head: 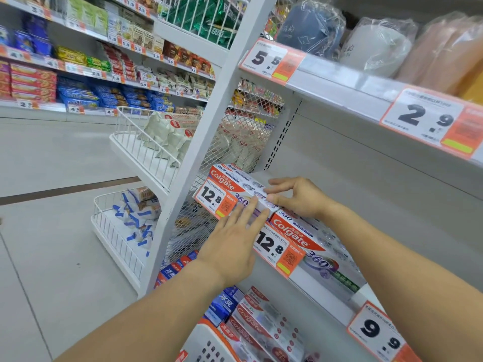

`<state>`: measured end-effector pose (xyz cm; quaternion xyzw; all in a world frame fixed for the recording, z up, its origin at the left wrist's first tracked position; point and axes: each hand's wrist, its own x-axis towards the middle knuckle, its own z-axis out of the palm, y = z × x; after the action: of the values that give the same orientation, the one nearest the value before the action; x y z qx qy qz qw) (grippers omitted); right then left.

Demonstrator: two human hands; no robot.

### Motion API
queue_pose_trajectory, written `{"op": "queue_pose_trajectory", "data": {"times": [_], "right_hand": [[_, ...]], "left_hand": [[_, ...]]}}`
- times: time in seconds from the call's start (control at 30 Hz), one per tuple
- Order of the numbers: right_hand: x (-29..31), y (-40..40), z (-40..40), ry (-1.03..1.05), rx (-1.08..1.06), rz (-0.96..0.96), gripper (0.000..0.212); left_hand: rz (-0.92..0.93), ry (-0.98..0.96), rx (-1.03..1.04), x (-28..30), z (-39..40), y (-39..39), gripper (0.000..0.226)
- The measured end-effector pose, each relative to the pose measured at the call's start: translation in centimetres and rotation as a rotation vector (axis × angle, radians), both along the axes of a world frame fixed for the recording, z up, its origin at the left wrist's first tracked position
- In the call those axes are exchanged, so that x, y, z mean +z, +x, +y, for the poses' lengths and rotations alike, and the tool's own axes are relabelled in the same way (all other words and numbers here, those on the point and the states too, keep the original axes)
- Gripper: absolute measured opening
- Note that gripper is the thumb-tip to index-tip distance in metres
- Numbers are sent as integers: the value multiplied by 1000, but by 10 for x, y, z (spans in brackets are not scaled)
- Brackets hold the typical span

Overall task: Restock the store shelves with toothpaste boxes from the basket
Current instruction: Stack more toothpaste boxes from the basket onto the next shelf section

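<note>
your left hand lies flat, fingers straight, on the front of the toothpaste box at frame centre, while your right hand pinches its far end. the box lies on the shelf, long axis running from upper left to lower right, partly hidden behind a price tag. the basket is cut off at the bottom edge.

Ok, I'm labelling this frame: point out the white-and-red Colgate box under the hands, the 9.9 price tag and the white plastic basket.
White-and-red Colgate box (230, 182), head view, red logo face.
9.9 price tag (376, 331), head view, printed digits.
White plastic basket (209, 343), head view, perforated wall.
</note>
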<state>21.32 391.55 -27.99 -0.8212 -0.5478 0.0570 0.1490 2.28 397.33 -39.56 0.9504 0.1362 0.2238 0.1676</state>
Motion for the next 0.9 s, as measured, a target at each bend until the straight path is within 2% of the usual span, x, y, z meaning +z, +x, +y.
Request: {"op": "queue_pose_trajectory", "data": {"times": [0.1, 0.17, 0.2, 0.27, 0.37, 0.5, 0.57, 0.67, 0.77, 0.9], "right_hand": [[-2, -29, -15, 356, 6, -155, 25], [-10, -68, -40, 563, 65, -98, 13], [-20, -89, -55, 589, 106, -32, 9], [-51, -122, -88, 505, 177, 118, 6], [-125, -147, -125, 195, 139, 394, 5], [-230, -156, -149, -169, 20, 620, 21], [-266, -161, -157, -253, -43, 684, 28], [-299, -175, -168, -311, -144, 768, 38], [-314, -184, -168, -309, -182, 761, 51], [-311, -179, -152, -195, -241, 751, 59]], "left_hand": [[-49, -95, 16, -2, 7, -16, 61], [27, -144, 14, -5, 11, -32, 44], [83, -164, 1, -9, 13, -40, 39], [205, -210, -21, -22, 10, -59, 33], [397, -228, -22, -52, 1, -87, 28], [684, -250, 26, -99, -23, -127, 53], [786, -307, 107, -132, -37, -151, 52], [758, -373, 270, -173, -60, -186, 56], [659, -254, 352, -198, -72, -205, 55], [572, -63, 369, -216, -78, -214, 46]]}}
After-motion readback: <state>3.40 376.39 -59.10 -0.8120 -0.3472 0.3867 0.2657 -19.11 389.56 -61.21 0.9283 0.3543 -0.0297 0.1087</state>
